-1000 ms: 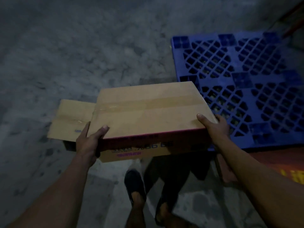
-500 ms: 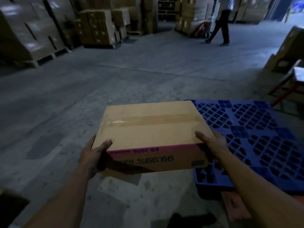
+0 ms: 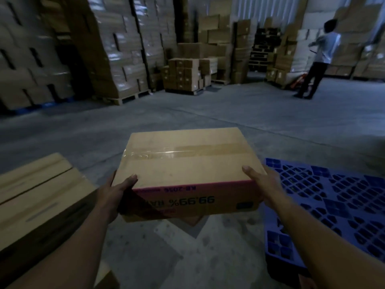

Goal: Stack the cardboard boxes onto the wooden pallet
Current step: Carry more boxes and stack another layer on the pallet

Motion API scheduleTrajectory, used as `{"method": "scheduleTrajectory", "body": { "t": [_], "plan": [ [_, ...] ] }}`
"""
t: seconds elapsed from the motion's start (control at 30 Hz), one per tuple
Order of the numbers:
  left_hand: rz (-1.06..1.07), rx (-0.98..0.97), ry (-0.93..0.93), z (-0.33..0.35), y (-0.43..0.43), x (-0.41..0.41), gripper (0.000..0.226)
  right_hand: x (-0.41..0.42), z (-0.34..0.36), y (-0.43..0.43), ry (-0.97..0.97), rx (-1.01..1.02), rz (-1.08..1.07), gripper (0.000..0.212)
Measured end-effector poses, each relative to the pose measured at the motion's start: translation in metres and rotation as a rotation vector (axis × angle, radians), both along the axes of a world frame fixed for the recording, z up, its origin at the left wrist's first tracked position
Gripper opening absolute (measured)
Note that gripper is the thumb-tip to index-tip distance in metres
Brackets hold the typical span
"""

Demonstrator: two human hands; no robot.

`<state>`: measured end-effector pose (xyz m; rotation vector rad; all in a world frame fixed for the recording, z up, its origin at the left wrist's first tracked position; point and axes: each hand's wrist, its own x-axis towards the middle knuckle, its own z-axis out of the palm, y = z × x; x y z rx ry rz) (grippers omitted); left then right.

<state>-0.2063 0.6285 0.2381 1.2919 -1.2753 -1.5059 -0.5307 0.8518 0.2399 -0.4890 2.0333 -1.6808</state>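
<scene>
I hold a taped cardboard box [image 3: 187,161] with a pink stripe and upside-down print on its near side, level and in front of my chest. My left hand [image 3: 116,190] grips its near left corner, thumb on top. My right hand [image 3: 264,186] grips its near right corner. A blue plastic grid pallet [image 3: 341,197] lies on the floor to the right of the box, with nothing on it. Another cardboard box [image 3: 35,197] sits low at my left, beside my left forearm.
Grey concrete floor [image 3: 208,113] stretches ahead. Tall wrapped stacks of cartons on pallets [image 3: 123,49] line the back wall, with a low stack [image 3: 187,74] in the middle. A person [image 3: 318,59] stands at the far right by an orange pallet jack [image 3: 300,80].
The box has come up from the floor stack with both hands. My view has swung up from the floor to the warehouse, and the blue pallet has shifted to the right.
</scene>
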Motion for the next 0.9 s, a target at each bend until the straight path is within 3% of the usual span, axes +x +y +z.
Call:
{"method": "scheduleTrajectory", "body": {
  "t": [0.1, 0.3, 0.43, 0.57, 0.7, 0.9],
  "plan": [
    [0.080, -0.023, 0.057, 0.014, 0.029, 0.030, 0.058, 0.012, 0.019, -0.004, 0.047, 0.001, 0.097, 0.070],
    [0.284, -0.058, 0.085, 0.016, 0.105, 0.105, 0.081, 0.052, 0.014, -0.005, 0.044, -0.025, 0.247, 0.087],
    [0.433, -0.049, 0.072, 0.004, 0.159, 0.168, 0.083, 0.098, 0.000, -0.014, 0.061, 0.007, 0.402, 0.114],
    [0.596, -0.019, 0.014, 0.000, 0.199, 0.243, 0.088, 0.183, 0.005, -0.020, 0.041, 0.034, 0.568, 0.077],
    [0.726, 0.012, -0.013, -0.004, 0.223, 0.314, 0.087, 0.262, -0.011, -0.042, -0.015, 0.048, 0.658, 0.081],
    [0.869, 0.060, -0.085, -0.046, 0.227, 0.456, 0.100, 0.396, -0.049, -0.079, -0.018, 0.035, 0.793, 0.046]
  ]
}}
